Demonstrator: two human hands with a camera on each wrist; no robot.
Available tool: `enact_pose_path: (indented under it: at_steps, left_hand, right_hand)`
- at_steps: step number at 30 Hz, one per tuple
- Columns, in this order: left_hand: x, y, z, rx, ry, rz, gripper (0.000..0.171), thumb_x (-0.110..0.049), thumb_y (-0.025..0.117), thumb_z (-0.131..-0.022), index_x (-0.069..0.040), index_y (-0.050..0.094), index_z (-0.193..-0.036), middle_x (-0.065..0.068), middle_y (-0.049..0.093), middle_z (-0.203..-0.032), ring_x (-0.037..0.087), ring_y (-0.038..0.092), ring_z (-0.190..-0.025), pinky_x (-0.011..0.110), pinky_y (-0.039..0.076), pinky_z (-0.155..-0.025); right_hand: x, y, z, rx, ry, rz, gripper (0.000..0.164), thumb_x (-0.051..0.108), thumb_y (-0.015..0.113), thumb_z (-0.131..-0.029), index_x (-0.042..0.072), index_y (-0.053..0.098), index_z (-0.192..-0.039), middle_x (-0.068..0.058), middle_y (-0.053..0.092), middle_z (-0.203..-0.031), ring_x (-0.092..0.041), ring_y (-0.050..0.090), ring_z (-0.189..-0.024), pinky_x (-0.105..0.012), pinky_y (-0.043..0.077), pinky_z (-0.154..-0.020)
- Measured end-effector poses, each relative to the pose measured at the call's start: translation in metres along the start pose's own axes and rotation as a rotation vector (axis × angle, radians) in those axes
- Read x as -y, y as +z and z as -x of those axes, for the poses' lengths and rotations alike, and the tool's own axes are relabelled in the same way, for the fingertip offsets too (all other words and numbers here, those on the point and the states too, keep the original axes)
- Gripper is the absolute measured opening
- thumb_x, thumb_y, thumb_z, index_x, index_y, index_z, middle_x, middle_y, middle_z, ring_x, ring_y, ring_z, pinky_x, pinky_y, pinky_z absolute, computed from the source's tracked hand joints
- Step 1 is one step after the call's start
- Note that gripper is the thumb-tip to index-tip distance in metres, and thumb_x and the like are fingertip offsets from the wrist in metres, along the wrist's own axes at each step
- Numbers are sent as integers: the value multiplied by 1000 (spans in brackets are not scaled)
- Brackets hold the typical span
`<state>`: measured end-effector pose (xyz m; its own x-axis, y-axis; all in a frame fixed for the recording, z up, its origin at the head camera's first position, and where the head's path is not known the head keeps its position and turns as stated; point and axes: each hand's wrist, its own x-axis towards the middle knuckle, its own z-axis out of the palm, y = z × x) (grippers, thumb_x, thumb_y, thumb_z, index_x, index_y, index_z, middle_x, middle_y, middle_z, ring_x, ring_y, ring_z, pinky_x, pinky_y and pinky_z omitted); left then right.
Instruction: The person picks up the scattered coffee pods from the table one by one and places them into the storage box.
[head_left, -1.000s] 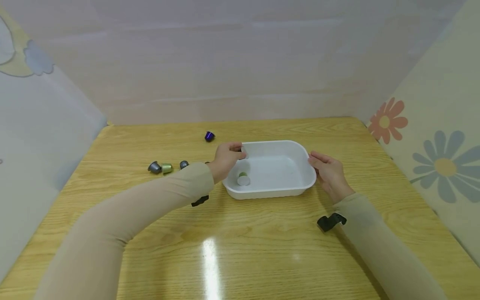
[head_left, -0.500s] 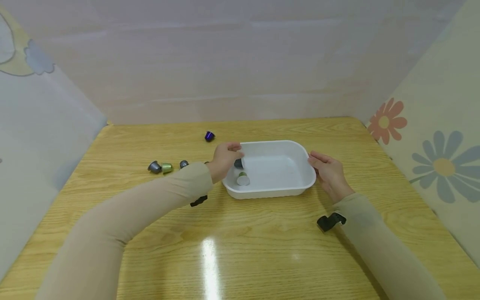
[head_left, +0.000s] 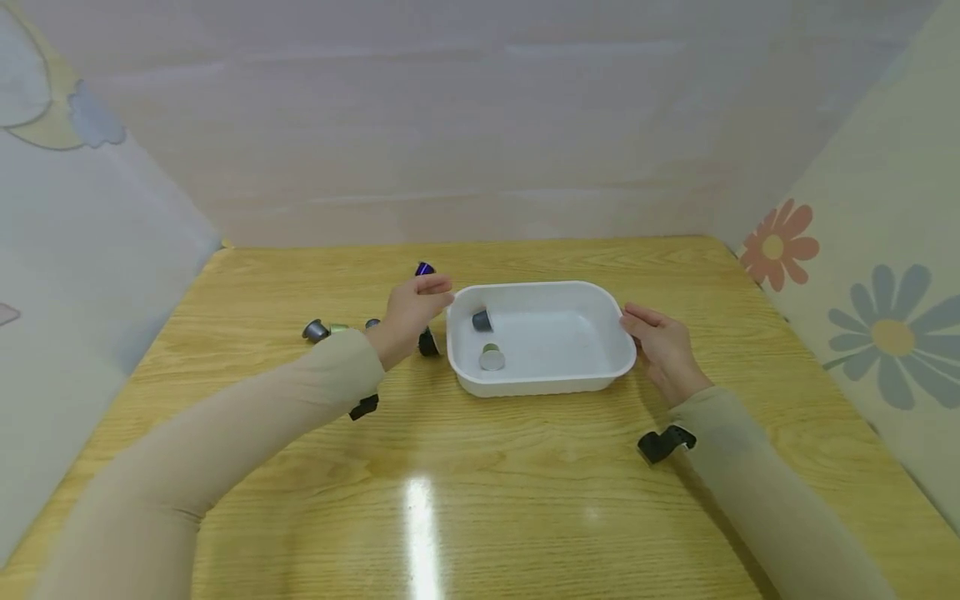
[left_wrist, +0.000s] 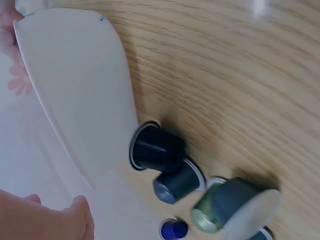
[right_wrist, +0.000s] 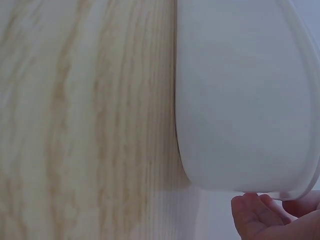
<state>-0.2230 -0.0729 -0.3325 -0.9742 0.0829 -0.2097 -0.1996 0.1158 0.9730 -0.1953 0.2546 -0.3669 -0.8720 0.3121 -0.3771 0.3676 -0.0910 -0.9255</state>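
Observation:
A white oblong tray (head_left: 551, 383) stands on the wooden table. Inside its left end lie two coffee capsules: a dark grey one (head_left: 481, 320) on its side, and a green one with its pale lid (head_left: 492, 359) showing. My left hand (head_left: 412, 315) hovers just left of the tray, holding nothing, its fingers loosely extended. Under and beside it is a black capsule (left_wrist: 157, 147), with a dark capsule (left_wrist: 179, 181) against it. My right hand (head_left: 663, 350) holds the tray's right end, its thumb (right_wrist: 302, 205) by the rim and its fingers against the outer wall.
Farther left lie a grey capsule (head_left: 315, 331), a green capsule (left_wrist: 206, 206) and another dark capsule (head_left: 372, 323), partly behind the left sleeve. Toward the back is a purple capsule (head_left: 425, 268). Printed sheets (head_left: 487, 150) enclose the table's back and sides.
My left hand has let the dark grey capsule go inside the tray and moved left, out past the rim. My right hand keeps its place on the tray's end.

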Motion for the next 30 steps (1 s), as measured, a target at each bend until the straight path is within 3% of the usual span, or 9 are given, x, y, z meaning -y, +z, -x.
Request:
enact_pose_path:
  at_steps: [7, 14, 23, 30]
  left_hand:
    - [4, -23, 8, -29, 0, 20, 45, -4, 56, -98, 1, 45, -142, 16, 52, -139, 26, 49, -128, 34, 40, -107]
    - [4, -45, 16, -60, -19, 58, 47, -5, 53, -100, 0, 40, -145, 16, 47, -143, 27, 46, -131, 35, 37, -109]
    - [10, -70, 22, -109, -33, 63, 49, -5, 51, -101, 0, 37, -147, 17, 43, -146, 26, 43, -132, 36, 33, -112]
    - [17, -85, 22, -165, -26, 60, 50, -4, 51, -100, 1, 35, -147, 17, 40, -148, 24, 38, -135, 34, 31, -113]
  right_hand:
    - [1, -3, -2, -10, 10, -33, 51, 10, 60, -97, 4, 45, -144, -3, 56, -131, -6, 54, -104, -10, 50, -73]
    - [3, -5, -3, -19, 30, -41, 50, 10, 60, -97, 6, 46, -145, -1, 57, -128, -10, 52, -114, -10, 50, -73]
    - [3, -9, -3, -16, 13, -70, 53, 8, 64, -94, 3, 45, -144, 12, 63, -99, -1, 58, -89, -12, 51, -70]
    - [3, -10, -4, -17, 21, -46, 53, 11, 64, -94, 5, 46, -144, 10, 62, -103, -2, 57, -88, -12, 51, -68]
